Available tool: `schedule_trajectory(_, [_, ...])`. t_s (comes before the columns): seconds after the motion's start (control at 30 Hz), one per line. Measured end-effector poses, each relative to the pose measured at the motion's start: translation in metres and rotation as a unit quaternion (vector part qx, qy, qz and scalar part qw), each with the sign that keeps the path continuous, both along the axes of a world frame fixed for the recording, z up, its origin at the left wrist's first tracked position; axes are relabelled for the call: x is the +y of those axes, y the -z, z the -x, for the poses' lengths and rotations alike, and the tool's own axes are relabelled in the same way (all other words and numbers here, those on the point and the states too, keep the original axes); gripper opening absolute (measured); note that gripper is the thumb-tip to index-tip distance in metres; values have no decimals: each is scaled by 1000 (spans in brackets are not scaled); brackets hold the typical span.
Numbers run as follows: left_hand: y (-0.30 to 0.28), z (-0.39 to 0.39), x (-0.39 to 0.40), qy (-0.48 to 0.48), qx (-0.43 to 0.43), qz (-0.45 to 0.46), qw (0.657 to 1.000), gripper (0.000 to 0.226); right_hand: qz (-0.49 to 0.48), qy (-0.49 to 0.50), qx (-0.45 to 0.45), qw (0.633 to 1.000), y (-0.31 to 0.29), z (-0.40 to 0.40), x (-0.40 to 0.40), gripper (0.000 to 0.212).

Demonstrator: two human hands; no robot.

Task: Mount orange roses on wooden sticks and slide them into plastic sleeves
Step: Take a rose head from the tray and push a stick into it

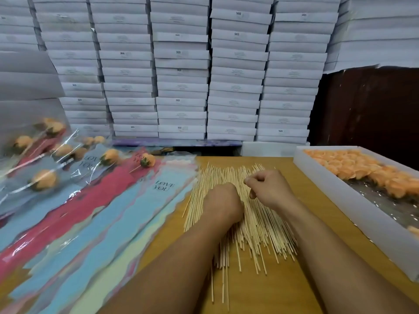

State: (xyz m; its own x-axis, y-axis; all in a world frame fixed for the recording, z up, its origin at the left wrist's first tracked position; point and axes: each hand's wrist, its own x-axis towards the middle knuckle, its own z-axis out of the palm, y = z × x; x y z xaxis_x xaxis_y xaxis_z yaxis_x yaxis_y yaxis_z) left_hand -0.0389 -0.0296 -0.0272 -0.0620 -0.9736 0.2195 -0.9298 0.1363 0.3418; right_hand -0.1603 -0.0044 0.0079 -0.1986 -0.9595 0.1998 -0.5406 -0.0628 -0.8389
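A loose pile of thin wooden sticks [256, 223] lies spread on the wooden table [283, 291]. My left hand [223, 203] rests on the pile as a fist, knuckles up, its fingertips hidden underneath. My right hand [269, 189] hovers just right of it with curled fingers, thumb and forefinger pinched together at a stick in the pile. Loose orange roses [353, 166] fill the far end of a white tray [353, 214] at the right. Coloured plastic sleeves [127, 214] printed "LOVE YOU" are fanned out at the left. Several sleeved roses on sticks [44, 179] lie beyond them.
Stacks of flat white boxes [181, 64] form a wall along the table's far edge. A dark brown panel [367, 105] stands behind the tray. One mounted rose [147, 160] lies on top of the sleeves.
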Motion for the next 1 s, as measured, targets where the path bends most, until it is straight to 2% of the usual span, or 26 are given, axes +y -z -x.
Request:
schedule_trajectory(0.07, [1, -2, -1, -10, 3, 3, 1000, 24, 0, 1, 10, 1000, 1, -2, -1, 22])
schedule_trajectory(0.23, [1, -8, 4, -32, 10, 4, 999, 36, 3, -9, 9, 1000, 3, -6, 1, 20])
schedule_trajectory(0.4, [-6, -17, 6, -36, 49, 30, 998, 15, 13, -11, 19, 1000, 1, -6, 2, 22])
schedule_trajectory(0.5, [-6, -22, 7, -36, 78, 39, 996, 17, 16, -15, 17, 1000, 2, -6, 3, 22])
schedule_trajectory(0.6, [-6, -26, 8, -20, 173, 41, 984, 24, 12, -14, 17, 1000, 1, -7, 5, 19])
schedule_trajectory(0.83, [-15, -27, 15, 39, 391, 21, 919, 25, 22, 44, 3, 999, -6, 14, -7, 13])
schedule_trajectory(0.9, [-16, -27, 18, 50, 438, -6, 897, 23, 9, 72, 53, 996, -20, 37, -14, 16])
schedule_trajectory(1.0, [-17, -27, 19, 70, 490, -46, 868, 24, -33, 138, 177, 974, -41, 90, -17, 19])
